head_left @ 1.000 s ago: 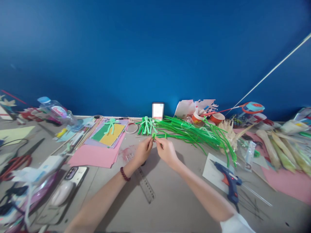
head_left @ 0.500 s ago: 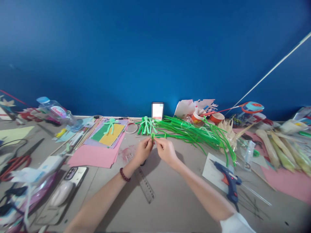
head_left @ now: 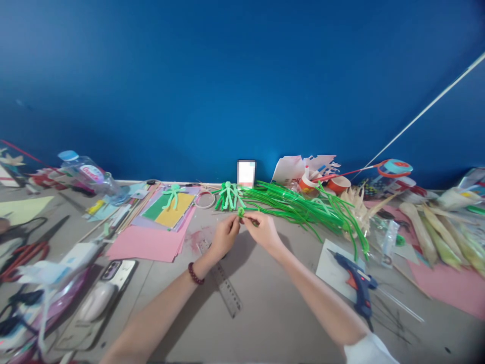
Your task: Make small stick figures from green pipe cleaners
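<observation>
Between my fingertips is a small curled green pipe cleaner, its top loop showing above them. My left hand pinches it from the left, and my right hand pinches it from the right; the rest of it is hidden by the fingers. Just behind my hands, several pale green pipe-cleaner figures stand grouped by the wall. A heap of long green pipe cleaners spreads to their right. Under my left wrist, a clear ruler lies on the table.
A blue glue gun rests on white paper at right. On the left are pink sheets, another green figure, a phone, a white mouse, red-handled scissors and a plastic bottle. Corn husks lie far right.
Both hands have shifted very slightly, with the green pipe cleaner a little further right. The right hand's fingers have changed position on it. A dark rounded shape has appeared at the far left edge.
</observation>
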`<state>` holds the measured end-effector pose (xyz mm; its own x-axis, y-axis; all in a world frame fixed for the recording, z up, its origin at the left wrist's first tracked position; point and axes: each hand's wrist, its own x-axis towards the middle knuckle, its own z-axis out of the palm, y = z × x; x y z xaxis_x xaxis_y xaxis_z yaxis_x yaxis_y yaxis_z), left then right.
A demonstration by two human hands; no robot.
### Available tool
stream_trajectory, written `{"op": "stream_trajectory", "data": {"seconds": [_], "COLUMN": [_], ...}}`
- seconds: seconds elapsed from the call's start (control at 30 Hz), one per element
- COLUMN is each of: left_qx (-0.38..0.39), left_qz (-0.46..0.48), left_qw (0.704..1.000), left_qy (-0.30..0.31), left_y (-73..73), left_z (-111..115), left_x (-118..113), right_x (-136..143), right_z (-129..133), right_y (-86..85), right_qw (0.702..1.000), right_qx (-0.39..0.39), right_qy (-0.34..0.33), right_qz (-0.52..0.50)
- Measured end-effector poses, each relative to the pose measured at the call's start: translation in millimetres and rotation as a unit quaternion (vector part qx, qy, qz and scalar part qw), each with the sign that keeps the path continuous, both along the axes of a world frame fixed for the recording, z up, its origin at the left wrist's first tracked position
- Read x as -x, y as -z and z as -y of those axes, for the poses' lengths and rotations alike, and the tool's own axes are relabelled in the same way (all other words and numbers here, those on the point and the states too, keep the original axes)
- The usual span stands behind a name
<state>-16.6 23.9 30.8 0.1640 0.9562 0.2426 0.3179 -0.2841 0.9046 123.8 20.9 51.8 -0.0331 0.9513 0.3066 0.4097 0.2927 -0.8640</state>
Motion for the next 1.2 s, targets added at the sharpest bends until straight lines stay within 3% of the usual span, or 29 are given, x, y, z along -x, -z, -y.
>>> {"op": "stream_trajectory", "data": {"seconds": [0.13, 0.4, 0.63, 0.83, 1.03, 1.2], "left_qx": [-0.081, -0.093, -0.071, -0.005, -0.002, -0.032], "left_qz": [-0.097, -0.220, -0.109, 0.035, 0.089, 0.072], "left_qw": [0.992, 0.967, 0.990, 0.999, 0.996, 0.997], "left_qy": [-0.029, -0.089, -0.058, -0.006, 0.010, -0.003], "left_y": [1.3, 6.3, 0.4, 5.8, 13.3, 14.8], "left_z": [3.1, 5.3, 4.7, -0.8, -2.7, -0.1], "left_x": [1.7, 2.1, -0.4, 0.0, -2.6, -1.8], "right_x": [4.2, 15.1, 16.4, 13.7, 4.8, 3.3], "right_z": [5.3, 11.1, 10.1, 6.0, 3.3, 3.0], "right_y": [-4.2, 8.5, 18.1, 16.5, 3.3, -2.8], "right_qw": [0.999, 0.997, 0.997, 0.996, 0.996, 0.988], "right_qx": [0.010, 0.007, 0.000, 0.015, 0.022, 0.031], "right_qy": [0.020, 0.041, 0.028, 0.020, 0.023, -0.013], "right_qz": [-0.027, -0.070, -0.068, -0.085, -0.077, -0.151]}}
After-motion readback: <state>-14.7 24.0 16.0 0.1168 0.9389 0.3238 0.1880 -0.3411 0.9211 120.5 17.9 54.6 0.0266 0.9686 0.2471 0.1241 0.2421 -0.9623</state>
